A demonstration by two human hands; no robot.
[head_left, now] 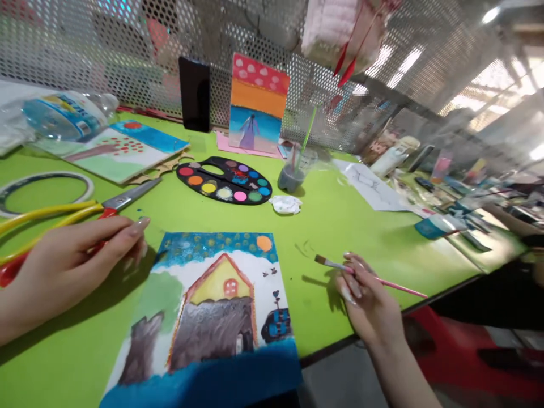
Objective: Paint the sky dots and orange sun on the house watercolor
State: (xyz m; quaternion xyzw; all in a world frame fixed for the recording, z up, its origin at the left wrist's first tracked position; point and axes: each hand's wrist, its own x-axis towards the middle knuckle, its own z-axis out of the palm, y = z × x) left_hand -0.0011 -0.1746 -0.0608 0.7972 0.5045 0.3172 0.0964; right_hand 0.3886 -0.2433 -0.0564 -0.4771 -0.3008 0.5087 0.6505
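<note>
- The right hand (369, 300) is held above the worktop (323, 226), on the right side of the painting (216, 306).
- Its fingers (352, 272) are closed together with the thumb, and they grasp the thin pink handle of a brush (374, 276).
- The bristles point to the left and are near the painting, but they do not touch it.
- The left hand (72, 266) rests at the left side of the painting, and its fingertips (138, 226) are just beside the top left corner.
- These fingers are curled and only a little open. One cannot tell if they hold something.
- This hand lies over the red and yellow handles of the scissors (131, 195), and the blades point away from the person.
- The painting lies flat on the green worktop, directly in front of the person, between the two hands.
- Farther ahead are a round palette (223, 180), a cup (292, 177) with brushes, and a crumpled tissue (285, 204).
</note>
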